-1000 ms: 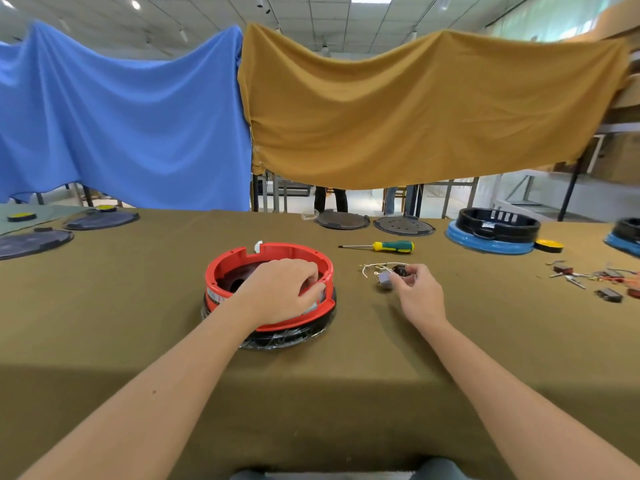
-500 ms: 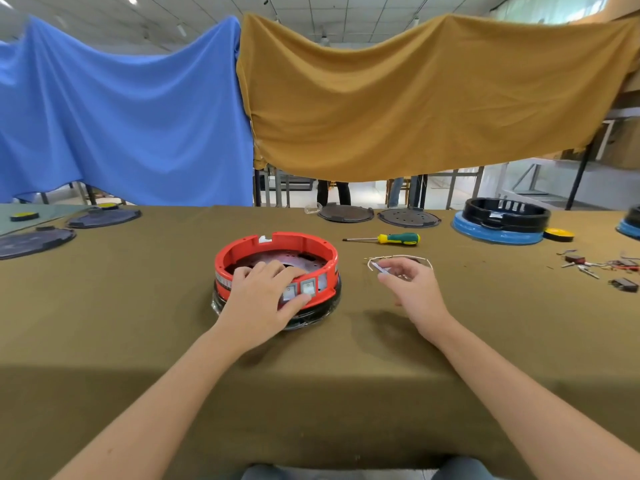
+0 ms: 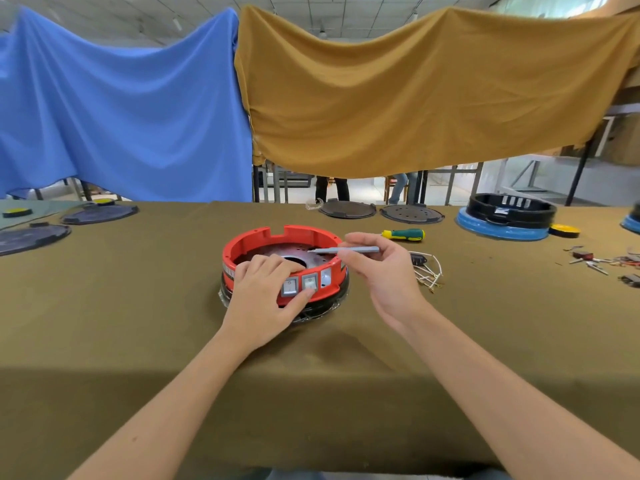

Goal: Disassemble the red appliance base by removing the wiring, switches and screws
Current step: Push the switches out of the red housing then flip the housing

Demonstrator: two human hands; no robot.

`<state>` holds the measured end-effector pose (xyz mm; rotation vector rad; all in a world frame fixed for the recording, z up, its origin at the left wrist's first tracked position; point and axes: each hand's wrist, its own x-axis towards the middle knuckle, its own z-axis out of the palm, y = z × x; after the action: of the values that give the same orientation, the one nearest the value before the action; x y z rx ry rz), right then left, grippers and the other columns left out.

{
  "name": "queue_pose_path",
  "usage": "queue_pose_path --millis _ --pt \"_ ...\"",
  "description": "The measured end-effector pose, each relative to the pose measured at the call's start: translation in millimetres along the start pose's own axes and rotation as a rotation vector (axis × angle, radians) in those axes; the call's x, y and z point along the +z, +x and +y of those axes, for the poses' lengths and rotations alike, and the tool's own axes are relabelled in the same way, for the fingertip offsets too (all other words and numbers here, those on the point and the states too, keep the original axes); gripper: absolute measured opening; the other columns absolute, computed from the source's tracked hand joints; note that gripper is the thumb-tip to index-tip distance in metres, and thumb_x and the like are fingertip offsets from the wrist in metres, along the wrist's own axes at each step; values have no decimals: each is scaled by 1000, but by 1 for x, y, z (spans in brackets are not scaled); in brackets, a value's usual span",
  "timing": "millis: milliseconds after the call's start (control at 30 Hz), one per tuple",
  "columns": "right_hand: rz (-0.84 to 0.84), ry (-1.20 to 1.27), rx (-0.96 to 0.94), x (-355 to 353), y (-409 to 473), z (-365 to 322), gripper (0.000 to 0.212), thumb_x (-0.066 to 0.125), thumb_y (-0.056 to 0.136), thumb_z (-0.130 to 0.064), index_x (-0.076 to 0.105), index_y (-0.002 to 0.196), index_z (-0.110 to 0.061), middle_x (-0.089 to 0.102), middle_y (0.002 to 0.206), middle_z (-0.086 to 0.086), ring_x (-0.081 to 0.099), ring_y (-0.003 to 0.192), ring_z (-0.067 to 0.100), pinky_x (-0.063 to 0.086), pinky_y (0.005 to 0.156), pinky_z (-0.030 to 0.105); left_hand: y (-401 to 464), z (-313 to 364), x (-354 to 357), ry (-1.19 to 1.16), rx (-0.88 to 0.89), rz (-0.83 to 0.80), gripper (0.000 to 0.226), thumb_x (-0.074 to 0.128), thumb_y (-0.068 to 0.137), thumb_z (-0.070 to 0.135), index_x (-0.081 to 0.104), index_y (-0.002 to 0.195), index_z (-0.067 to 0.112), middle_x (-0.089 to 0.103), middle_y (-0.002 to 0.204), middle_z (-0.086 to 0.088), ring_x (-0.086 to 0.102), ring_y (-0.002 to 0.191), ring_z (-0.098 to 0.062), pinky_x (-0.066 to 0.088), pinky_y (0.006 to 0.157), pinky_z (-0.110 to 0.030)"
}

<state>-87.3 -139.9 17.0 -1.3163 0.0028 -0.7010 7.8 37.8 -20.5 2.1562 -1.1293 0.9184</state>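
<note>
The red appliance base (image 3: 270, 237) sits on the olive table, a black ring under it. Two grey rocker switches (image 3: 300, 284) and one empty slot show in its near wall. My left hand (image 3: 266, 299) grips the near rim, fingers inside the ring and thumb under the switches. My right hand (image 3: 384, 271) pinches a thin grey tool (image 3: 346, 250) held level, its tip over the base's inside. A bundle of removed white wires (image 3: 427, 270) with a black part lies on the table just right of my right hand.
A green-and-yellow screwdriver (image 3: 404, 234) lies behind the base. Two dark round plates (image 3: 348, 209) sit at the far edge. A black base on a blue ring (image 3: 505, 220) stands far right, loose parts (image 3: 595, 261) near it. More dark plates (image 3: 31, 233) lie far left.
My right hand left the wire bundle on the table and came up over the base with the grey tool. My left hand shifted to the near rim; the switches now face me.
</note>
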Motion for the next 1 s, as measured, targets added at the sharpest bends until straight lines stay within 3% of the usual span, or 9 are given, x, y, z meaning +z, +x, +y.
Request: queue_pose_path --millis 200,333,467,567,833,1000 --pt "32 49 -19 10 4 6 33 72 84 4 63 109 -15 77 98 8 72 86 18 56 69 23 -1 -1 -2 -78 7 27 35 60 83 48 67 106 23 64 102 16 49 107 -13 24 93 -28" --pt "6 -145 -114 12 6 8 22 59 96 -2 60 111 -18 75 96 5 71 86 13 55 71 24 0 -2 -2 -95 10 35 33 63 81 46 68 103 22 64 100 15 49 106 -13 24 93 -28" --pt "-86 -341 -230 16 4 9 25 43 103 -2 48 120 -21 61 92 7 73 85 22 59 84 45 0 -1 -3 -99 -4 41 33 59 82 49 67 101 23 63 99 14 47 104 -10 22 91 -25" --pt "-124 -477 -300 21 5 8 27 39 105 -5 41 123 -25 55 91 -1 72 79 23 58 82 51 0 0 -3 -89 -10 40 34 58 83 50 68 102 23 63 99 14 48 104 -12 24 91 -26" --pt "-181 -519 -329 30 14 3 25 38 106 -7 40 118 -28 48 96 7 71 74 23 61 65 27 -1 -1 -2 -75 -13 41 31 63 83 47 68 101 23 63 98 13 50 102 -13 25 90 -27" --pt "-224 -596 -339 30 17 3 24 39 106 -6 40 117 -27 49 91 1 71 72 20 62 66 31 0 -2 -1 -72 -10 43 32 61 83 49 67 100 23 63 98 13 50 99 -13 24 89 -26"
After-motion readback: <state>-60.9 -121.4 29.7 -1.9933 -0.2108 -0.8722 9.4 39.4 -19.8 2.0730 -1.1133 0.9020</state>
